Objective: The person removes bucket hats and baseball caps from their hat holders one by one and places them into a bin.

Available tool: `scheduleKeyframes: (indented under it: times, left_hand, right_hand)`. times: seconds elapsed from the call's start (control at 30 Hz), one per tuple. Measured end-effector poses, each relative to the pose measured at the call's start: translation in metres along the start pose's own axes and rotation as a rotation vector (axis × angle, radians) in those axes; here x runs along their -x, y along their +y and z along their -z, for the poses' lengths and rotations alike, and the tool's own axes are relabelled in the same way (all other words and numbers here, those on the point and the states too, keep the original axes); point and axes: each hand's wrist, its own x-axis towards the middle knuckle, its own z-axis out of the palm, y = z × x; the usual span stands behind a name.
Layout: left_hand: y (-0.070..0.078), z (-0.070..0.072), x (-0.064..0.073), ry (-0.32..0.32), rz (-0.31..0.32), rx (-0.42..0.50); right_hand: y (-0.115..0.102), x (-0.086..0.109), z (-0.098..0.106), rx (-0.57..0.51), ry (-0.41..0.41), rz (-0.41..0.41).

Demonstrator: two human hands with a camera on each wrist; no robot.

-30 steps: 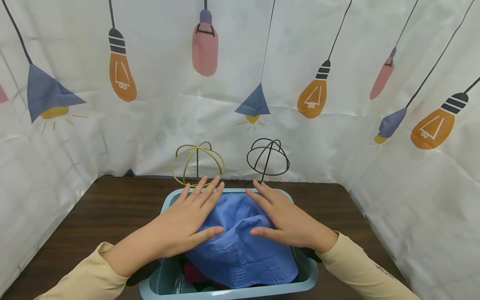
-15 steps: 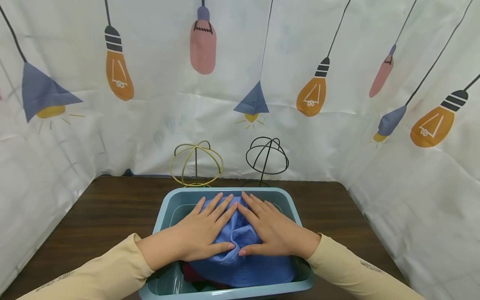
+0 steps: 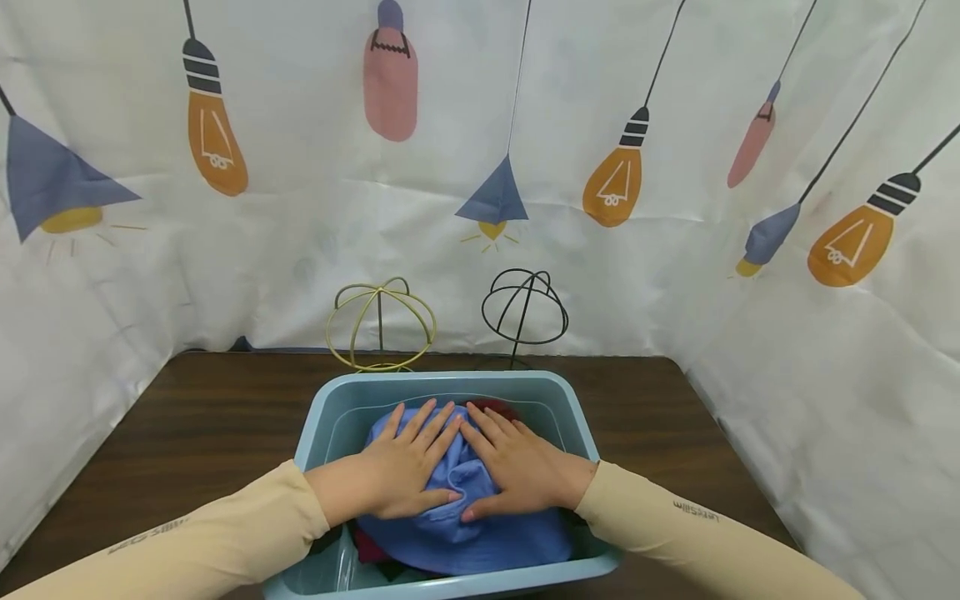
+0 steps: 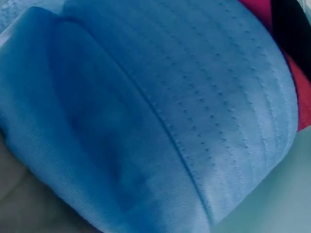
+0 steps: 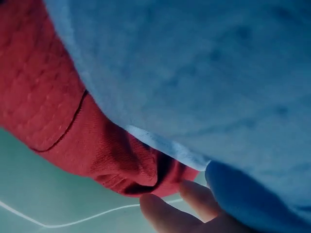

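Observation:
A blue bucket hat lies in a light blue plastic basin, its crown dented and creased. My left hand presses flat on the crown's left side with fingers spread. On the right side my right hand does the same, the thumbs close together at the fold. Under the blue hat is a dark red hat, its stitched brim and crumpled crown showing in the right wrist view. Stitch lines cross the blue brim in the left wrist view. Most of the lower pile is hidden.
Behind the basin stand a gold wire hat stand and a black wire hat stand. The dark wooden table extends to both sides. A white curtain printed with lamps and bulbs encloses the back and sides.
Both hands have come down onto the blue hat and pushed it lower into the basin, denting the crown. Red cloth now shows behind it. The head view has shifted slightly.

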Motion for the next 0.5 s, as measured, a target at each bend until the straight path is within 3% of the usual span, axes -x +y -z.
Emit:
scheduleKeyframes:
  times: [0.23, 0.5]
  left_hand:
    - [-0.006, -0.015, -0.008, -0.023, 0.023, -0.029]
    - [-0.009, -0.020, -0.016, -0.083, 0.059, -0.029]
  right_hand:
    - [-0.007, -0.012, -0.006, 0.148, -0.071, -0.078]
    - [-0.010, -0.021, -0.010, 0.206, -0.148, -0.117]
